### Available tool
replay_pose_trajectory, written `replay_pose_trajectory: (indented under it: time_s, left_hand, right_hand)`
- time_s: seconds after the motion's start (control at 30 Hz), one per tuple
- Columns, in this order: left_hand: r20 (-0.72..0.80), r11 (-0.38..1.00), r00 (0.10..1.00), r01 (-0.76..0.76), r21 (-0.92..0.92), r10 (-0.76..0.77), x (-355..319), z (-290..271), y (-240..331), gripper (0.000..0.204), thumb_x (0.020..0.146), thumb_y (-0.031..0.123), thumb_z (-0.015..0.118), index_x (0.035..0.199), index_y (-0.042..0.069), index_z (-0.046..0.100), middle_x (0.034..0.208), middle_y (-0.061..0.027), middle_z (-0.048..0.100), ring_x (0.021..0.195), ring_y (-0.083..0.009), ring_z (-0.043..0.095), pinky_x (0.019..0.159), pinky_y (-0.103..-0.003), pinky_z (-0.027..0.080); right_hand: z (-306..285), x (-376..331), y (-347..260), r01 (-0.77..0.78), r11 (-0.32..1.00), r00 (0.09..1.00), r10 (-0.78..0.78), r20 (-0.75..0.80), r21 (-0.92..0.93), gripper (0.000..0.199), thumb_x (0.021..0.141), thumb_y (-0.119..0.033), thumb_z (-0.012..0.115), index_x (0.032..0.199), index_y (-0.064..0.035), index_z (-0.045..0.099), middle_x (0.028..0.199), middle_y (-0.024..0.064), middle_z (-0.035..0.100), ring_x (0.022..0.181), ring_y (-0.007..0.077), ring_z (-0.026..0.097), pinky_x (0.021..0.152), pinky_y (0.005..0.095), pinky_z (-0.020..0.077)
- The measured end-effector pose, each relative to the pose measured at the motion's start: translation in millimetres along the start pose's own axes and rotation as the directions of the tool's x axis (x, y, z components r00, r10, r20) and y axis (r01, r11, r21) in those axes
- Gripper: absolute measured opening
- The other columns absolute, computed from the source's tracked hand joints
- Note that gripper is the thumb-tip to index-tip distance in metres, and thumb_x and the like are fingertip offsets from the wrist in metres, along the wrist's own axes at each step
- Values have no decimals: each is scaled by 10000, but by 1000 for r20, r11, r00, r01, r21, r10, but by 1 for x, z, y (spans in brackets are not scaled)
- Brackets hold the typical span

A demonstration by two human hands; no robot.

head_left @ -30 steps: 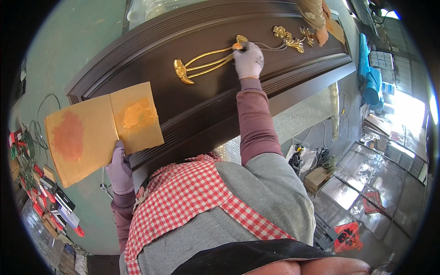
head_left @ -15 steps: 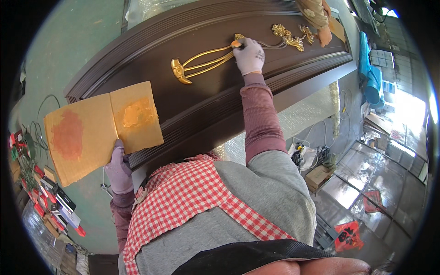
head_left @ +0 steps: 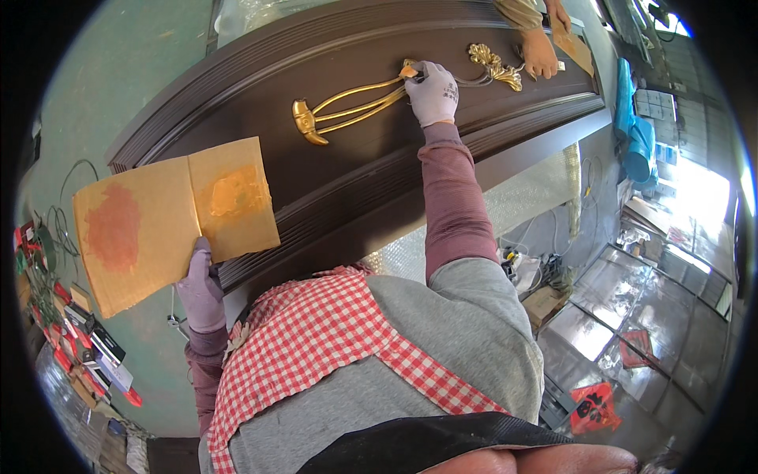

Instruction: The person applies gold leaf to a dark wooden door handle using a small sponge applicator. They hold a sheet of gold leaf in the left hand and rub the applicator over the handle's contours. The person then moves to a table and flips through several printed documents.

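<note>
My gloved left hand (head_left: 203, 288) grips the lower edge of a folded cardboard sheet (head_left: 170, 229), thumb on its face. One half carries a reddish-brown paint patch, the other a thick orange one. My gloved right hand (head_left: 434, 93) pinches a small orange-coated piece (head_left: 408, 71), perhaps a sponge, against the gold ornament on a dark brown moulded panel (head_left: 260, 126). Left of that hand, the ornament's curved gold bars (head_left: 355, 107) run to a gold end piece (head_left: 309, 122). To its right, duller grey bars lead to gold leaf shapes (head_left: 495, 67).
Another person's bare hand (head_left: 540, 54) works at the ornament's right end; their other hand holds a cardboard piece (head_left: 572, 49). Bubble wrap (head_left: 521, 193) hangs below the panel. Blue rolls (head_left: 641, 150) stand at right. Boxes and red items (head_left: 95, 347) lie on the floor at left.
My right hand stays at nearly the same spot on the ornament, turned slightly. The other person's hand has moved left onto the ornament's right end. The cardboard in my left hand barely shifts.
</note>
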State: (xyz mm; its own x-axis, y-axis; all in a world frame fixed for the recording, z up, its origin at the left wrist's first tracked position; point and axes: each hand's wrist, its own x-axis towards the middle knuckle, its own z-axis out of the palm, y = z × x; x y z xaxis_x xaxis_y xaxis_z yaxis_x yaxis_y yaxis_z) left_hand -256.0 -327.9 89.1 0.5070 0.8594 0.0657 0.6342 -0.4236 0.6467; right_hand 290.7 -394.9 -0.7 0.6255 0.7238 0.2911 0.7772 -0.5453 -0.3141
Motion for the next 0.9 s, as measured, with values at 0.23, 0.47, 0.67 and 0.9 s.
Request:
replay_pose_trajectory:
  time_s: [0.23, 0.47, 0.67, 0.9]
  left_hand:
    - [32, 993, 996, 84, -80, -81, -2, 2, -6, 251, 1006, 0, 620, 1216, -7, 759, 870, -90, 658, 736, -206, 621, 692, -338, 509]
    - [52, 1000, 998, 27, 12, -28, -3, -1, -8, 252, 995, 1, 605, 1205, -9, 746, 941, -140, 706, 835, -281, 686, 775, -384, 548]
    - [28, 995, 996, -90, 51, 89, 1, -3, -5, 287, 971, -27, 558, 1194, -19, 739, 1081, -185, 751, 982, -371, 727, 903, -439, 565]
    - [44, 988, 990, -138, 71, 135, 1, -4, -14, 320, 975, -69, 598, 1262, -6, 726, 1161, -189, 764, 1066, -361, 743, 943, -427, 585]
  right_hand:
    - [-9, 12, 10, -43, 998, 996, 38, -86, -52, 161, 856, -213, 794, 997, -136, 801, 1017, 114, 783, 991, 362, 727, 912, 489, 571]
    - [-9, 26, 15, 77, 997, 997, -76, 24, -20, 196, 857, -168, 761, 1047, -165, 812, 1059, 101, 786, 1036, 358, 726, 941, 476, 576]
    - [-13, 46, 22, 162, 982, 983, -152, 105, -94, 199, 872, -212, 756, 1061, -208, 818, 1072, 66, 790, 1051, 334, 728, 963, 461, 573]
    - [-15, 63, 16, 268, 953, 947, -234, 221, -141, 159, 917, -250, 730, 1054, -221, 807, 1079, 49, 784, 1062, 332, 724, 959, 475, 569]
